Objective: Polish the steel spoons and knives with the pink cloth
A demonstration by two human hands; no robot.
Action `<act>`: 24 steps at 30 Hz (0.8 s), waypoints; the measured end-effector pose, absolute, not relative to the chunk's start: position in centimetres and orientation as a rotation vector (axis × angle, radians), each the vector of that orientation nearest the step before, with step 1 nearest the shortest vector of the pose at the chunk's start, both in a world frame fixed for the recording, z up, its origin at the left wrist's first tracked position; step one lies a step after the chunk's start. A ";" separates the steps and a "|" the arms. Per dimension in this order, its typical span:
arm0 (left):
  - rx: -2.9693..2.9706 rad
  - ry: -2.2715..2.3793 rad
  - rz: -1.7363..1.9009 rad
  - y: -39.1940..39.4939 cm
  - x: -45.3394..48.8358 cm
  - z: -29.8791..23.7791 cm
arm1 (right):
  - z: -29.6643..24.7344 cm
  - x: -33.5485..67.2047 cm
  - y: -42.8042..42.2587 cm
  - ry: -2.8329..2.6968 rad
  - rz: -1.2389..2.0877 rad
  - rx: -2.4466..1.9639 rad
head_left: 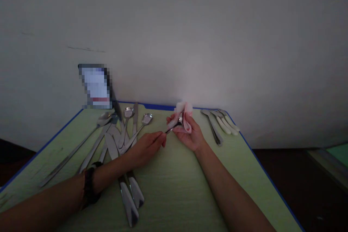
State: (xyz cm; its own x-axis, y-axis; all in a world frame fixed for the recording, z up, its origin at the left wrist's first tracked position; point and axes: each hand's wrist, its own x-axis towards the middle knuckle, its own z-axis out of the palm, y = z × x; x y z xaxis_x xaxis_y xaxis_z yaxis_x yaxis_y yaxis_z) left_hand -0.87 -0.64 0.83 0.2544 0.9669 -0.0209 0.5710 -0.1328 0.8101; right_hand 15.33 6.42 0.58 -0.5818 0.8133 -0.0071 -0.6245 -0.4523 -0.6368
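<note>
My left hand point(150, 146) is closed round the handle of a metal spoon point(172, 129), held above the middle of the table. The spoon's bowl points right, into a folded pink and white cloth point(187, 121). My right hand point(192, 134) is closed on that cloth, with the cloth around the bowl and partly hiding it. Under and beside my left forearm lies a loose pile of cutlery: a long-handled spoon point(104, 119), two square-bowled spoons, and several table knives point(111, 145). Part of the pile is hidden by the forearm.
On the right side of the green table point(174, 199) lie dark-handled spoons point(213, 127) and several pieces with white handles point(224, 125). A phone with a blurred screen point(96, 83) leans at the back left. A grey wall point(217, 43) stands behind the blue-edged table.
</note>
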 end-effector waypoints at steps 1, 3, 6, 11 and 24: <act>1.824 1.404 0.686 -0.7 -0.9 0.9 | 0.4 15.3 6.5 -0.755 2.100 -0.378; 1.854 1.403 0.666 -0.7 -0.8 1.0 | 0.2 15.2 6.6 -0.763 2.114 -0.335; 1.895 1.423 0.622 -0.6 -0.9 0.8 | 0.1 14.8 6.6 -0.743 2.117 -0.280; 1.926 1.431 0.602 -0.4 -0.9 0.4 | -0.1 14.5 6.6 -0.679 2.082 -0.325; 1.810 1.382 0.686 -0.4 -0.7 1.0 | -0.2 14.4 7.3 -0.563 1.803 -0.626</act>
State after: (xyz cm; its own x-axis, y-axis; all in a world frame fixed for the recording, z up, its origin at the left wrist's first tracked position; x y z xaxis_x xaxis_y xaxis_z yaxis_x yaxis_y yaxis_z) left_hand -0.66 -0.35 1.03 0.2748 0.9612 -0.0234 0.5627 -0.1410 0.8145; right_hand 14.39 7.30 -0.21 -0.2673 0.9530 -0.1425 -0.7025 -0.2940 -0.6482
